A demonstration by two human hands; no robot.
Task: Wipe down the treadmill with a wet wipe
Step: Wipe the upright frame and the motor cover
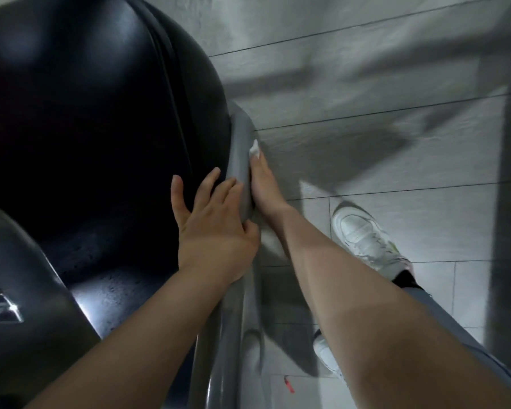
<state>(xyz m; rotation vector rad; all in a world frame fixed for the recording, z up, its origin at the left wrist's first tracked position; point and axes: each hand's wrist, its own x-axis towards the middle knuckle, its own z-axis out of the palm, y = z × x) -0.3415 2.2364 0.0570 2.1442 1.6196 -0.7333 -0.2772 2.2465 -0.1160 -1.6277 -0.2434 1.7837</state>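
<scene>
Grey floor tiles (396,149) lie under the treadmill (95,113), whose grey side rail (240,160) I wipe. My right hand (266,184) presses the wet wipe (254,149) against the rail's outer face; its fingers are hidden. My left hand (216,228) rests spread-fingered on the rail. A silver badge (0,305) near left is unreadable.

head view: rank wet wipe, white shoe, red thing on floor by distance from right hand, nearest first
From the right hand:
1. wet wipe, at its fingertips, against the grey treadmill rail.
2. white shoe, on the tile to its right.
3. red object, on the floor near the bottom edge.
</scene>
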